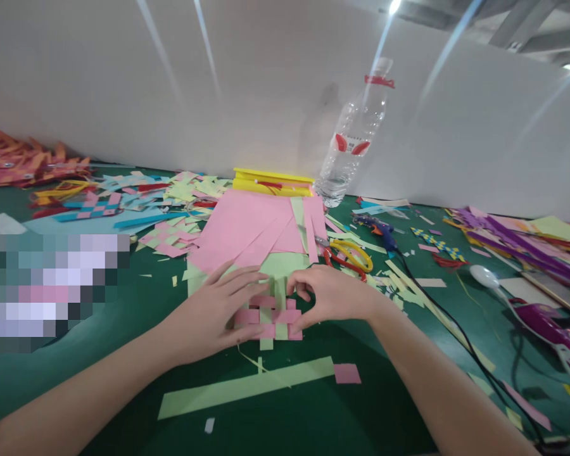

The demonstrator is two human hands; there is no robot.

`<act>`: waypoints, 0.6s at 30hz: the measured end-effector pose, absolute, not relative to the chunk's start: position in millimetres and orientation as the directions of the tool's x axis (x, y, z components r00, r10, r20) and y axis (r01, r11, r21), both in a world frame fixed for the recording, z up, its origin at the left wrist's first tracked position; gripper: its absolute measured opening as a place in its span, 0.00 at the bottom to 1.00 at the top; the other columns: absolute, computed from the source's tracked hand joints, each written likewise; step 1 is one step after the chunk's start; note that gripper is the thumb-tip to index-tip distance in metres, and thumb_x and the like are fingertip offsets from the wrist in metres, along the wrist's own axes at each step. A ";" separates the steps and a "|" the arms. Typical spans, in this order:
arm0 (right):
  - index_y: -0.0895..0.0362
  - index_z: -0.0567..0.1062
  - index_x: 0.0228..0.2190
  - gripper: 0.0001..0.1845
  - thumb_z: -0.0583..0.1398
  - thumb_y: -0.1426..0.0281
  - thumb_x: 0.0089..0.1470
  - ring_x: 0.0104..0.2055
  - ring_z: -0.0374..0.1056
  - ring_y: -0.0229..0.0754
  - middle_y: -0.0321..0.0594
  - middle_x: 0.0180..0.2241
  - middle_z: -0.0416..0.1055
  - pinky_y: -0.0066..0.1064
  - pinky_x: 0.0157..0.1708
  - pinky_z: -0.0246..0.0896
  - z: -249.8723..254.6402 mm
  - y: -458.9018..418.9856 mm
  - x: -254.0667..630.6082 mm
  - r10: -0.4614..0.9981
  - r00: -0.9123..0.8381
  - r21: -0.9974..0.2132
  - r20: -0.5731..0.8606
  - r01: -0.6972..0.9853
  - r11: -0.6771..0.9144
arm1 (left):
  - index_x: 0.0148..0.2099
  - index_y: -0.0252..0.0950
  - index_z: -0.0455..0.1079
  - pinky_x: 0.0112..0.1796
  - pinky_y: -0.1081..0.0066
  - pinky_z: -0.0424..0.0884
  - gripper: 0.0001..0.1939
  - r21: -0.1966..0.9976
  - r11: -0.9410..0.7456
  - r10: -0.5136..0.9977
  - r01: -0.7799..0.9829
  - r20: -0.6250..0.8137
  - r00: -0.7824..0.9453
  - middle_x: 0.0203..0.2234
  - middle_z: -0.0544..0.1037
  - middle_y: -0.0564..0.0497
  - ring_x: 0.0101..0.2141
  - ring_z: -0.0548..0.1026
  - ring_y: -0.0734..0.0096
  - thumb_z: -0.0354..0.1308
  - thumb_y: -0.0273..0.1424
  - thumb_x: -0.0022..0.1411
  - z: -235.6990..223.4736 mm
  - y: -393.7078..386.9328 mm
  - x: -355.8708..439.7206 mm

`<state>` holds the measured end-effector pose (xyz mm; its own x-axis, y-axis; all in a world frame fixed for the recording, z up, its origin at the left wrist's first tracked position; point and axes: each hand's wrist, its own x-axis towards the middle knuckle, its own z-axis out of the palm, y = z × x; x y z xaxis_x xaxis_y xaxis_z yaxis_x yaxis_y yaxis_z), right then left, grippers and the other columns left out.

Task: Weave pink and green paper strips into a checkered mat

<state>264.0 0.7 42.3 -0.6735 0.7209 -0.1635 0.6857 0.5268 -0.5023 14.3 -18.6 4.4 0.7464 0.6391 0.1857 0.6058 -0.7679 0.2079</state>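
Note:
A small woven paper mat (267, 315) of pink and light green strips lies in front of me on the green table. My left hand (213, 310) rests over its left side, fingers stretched and thumb along the lower edge. My right hand (330, 292) is at the right side, its fingers curled and its thumb on a pink strip end, with a gap between thumb and index finger. The hands partly cover the mat. Under and behind them are light green paper and pink sheets (247, 221). A loose green strip (247, 388) and a pink scrap (347, 373) lie nearer me.
Red and yellow scissors (351, 254), a blue glue gun (380, 229) with a black cord and a purple tool (551, 326) lie right. A clear plastic bottle (354, 139) leans against the white partition (194, 82). Paper scraps (194, 187) cover the back left; a blurred patch sits left.

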 end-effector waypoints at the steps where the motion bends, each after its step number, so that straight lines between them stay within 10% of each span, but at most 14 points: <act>1: 0.55 0.70 0.31 0.23 0.67 0.52 0.40 0.26 0.59 0.34 0.31 0.25 0.64 0.27 0.24 0.46 42.6 0.6 263.8 0.721 -0.673 -0.503 -0.163 0.686 0.526 | 0.59 0.40 0.61 0.61 0.53 0.47 0.25 0.214 -0.761 0.648 0.613 0.207 0.733 0.57 0.68 0.47 0.59 0.61 0.59 0.48 0.47 0.66 5.6 -17.6 13.0; 7: 0.55 0.71 0.31 0.24 0.67 0.51 0.39 0.27 0.61 0.35 0.32 0.26 0.66 0.27 0.24 0.47 37.6 1.3 264.0 0.719 -0.672 -0.498 -0.177 0.691 0.523 | 0.55 0.39 0.64 0.51 0.56 0.64 0.19 0.297 -0.687 0.726 0.663 0.252 0.640 0.49 0.73 0.45 0.51 0.68 0.57 0.44 0.41 0.69 8.7 -12.2 7.3; 18: 0.56 0.71 0.32 0.22 0.63 0.50 0.45 0.25 0.58 0.34 0.31 0.24 0.63 0.27 0.25 0.48 34.2 0.4 258.5 0.640 -0.758 -0.510 -0.128 0.604 0.613 | 0.62 0.41 0.56 0.57 0.56 0.59 0.26 0.313 -0.789 0.600 0.529 0.204 0.774 0.58 0.65 0.44 0.58 0.61 0.56 0.49 0.45 0.66 2.0 -25.2 21.2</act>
